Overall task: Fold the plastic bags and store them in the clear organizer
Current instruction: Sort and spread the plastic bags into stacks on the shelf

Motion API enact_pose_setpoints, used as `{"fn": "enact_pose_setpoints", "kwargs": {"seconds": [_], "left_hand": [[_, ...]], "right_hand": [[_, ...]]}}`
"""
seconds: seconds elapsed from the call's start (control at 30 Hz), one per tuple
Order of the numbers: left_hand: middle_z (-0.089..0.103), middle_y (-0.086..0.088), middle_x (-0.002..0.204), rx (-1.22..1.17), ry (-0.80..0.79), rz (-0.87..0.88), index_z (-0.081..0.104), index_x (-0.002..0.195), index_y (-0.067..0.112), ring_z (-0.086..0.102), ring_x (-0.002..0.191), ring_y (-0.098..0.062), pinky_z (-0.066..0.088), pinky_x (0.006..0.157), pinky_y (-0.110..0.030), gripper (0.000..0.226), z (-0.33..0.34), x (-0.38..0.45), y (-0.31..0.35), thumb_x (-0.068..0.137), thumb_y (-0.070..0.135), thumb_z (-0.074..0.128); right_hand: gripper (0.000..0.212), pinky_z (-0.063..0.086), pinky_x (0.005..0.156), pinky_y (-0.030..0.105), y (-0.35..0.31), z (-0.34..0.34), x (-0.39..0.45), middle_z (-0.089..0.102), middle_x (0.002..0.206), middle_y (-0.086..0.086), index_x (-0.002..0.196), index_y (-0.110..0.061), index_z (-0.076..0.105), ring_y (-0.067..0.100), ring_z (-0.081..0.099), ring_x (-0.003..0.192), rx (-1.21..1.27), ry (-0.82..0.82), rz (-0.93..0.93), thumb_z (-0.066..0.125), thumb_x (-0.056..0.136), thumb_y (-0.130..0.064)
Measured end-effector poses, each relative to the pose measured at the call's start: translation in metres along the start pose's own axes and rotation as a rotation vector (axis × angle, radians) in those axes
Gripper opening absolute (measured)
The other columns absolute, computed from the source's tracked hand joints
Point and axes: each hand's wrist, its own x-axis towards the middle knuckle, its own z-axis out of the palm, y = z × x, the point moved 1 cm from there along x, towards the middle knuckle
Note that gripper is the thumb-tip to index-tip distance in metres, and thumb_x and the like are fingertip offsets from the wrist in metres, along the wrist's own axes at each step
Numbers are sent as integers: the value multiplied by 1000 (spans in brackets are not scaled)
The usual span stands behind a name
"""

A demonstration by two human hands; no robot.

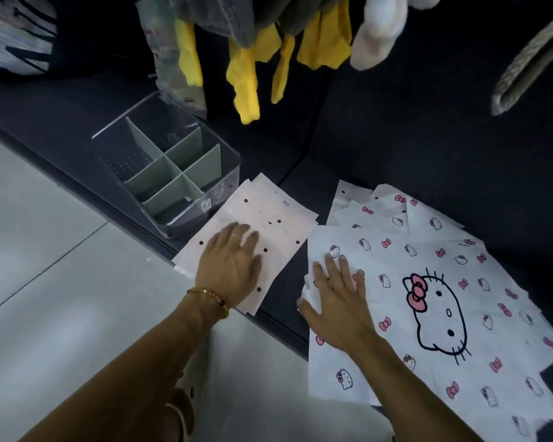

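A pale pink plastic bag with dark dots lies flat on the dark surface, and my left hand presses on its near half with fingers spread. To the right lies a stack of white plastic bags printed with cat faces and pink bows. My right hand rests flat on the top bag's near left corner, fingers straight. The clear organizer with grey-green dividers stands behind the dotted bag, its compartments holding nothing.
The dark surface ends at an edge running diagonally past my left wrist, with light floor tiles below. Yellow and grey clothes and a white plush hang above the back of the surface.
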Motion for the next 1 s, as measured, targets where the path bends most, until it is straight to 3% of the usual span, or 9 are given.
{"fn": "enact_pose_setpoints", "kwargs": {"seconds": [0.13,0.23,0.33,0.43,0.57,0.73,0.83,0.9,1.0], "left_hand": [[30,-2,152,-79,-270,150,32,144,28,19,142,-22,18,116,-35,55,18,-2,19,94,48,43],[30,-1,152,-42,-298,95,33,144,26,19,142,-21,19,116,-35,58,14,0,23,92,47,47],[38,-6,146,-121,-268,31,43,138,19,28,137,-24,27,111,-38,52,4,-2,41,92,42,51],[48,-9,135,-277,-142,32,53,130,12,40,126,-26,37,102,-38,44,-3,-7,71,91,34,55],[53,-7,129,-430,-115,112,55,128,12,45,121,-25,40,101,-36,40,-7,-2,121,91,30,56],[37,-11,147,-281,-366,127,29,145,12,33,136,-27,30,111,-39,76,14,8,174,85,44,63],[22,-15,154,-11,-449,50,8,149,12,20,141,-33,25,112,-44,113,29,8,186,69,60,71],[30,-19,148,43,-429,-13,2,149,9,28,137,-34,29,109,-44,128,29,14,190,60,64,76],[35,-19,144,95,-370,7,3,148,3,36,131,-33,33,106,-42,131,27,18,196,57,58,81]], "right_hand": [[78,-9,117,39,8,-6,-16,-4,162,1,154,-19,11,16,-12,148,100,37,-1,24,92,-66],[89,-7,116,44,28,-14,-36,-1,162,8,153,-13,10,26,-8,148,81,143,314,29,88,-71],[91,14,114,56,48,-16,-56,5,160,12,151,-13,16,36,3,146,183,-5,611,45,85,-69],[57,29,111,49,58,-12,-74,18,159,3,144,-21,37,27,11,146,241,6,497,48,95,-48],[40,22,117,39,69,-8,-105,25,158,-4,138,-26,50,15,14,147,340,38,263,49,99,-26],[44,15,119,32,87,-13,-140,28,156,-6,136,-25,54,9,14,146,421,24,106,55,93,-32],[60,22,117,34,106,-21,-153,31,152,-4,140,-16,48,15,21,144,460,282,426,64,87,-38],[67,33,109,44,128,-26,-160,37,149,11,141,-7,43,29,32,137,487,422,773,69,85,-33],[68,44,90,40,153,-27,-160,47,132,16,132,-3,41,34,48,117,783,352,1136,75,79,-32]]}}
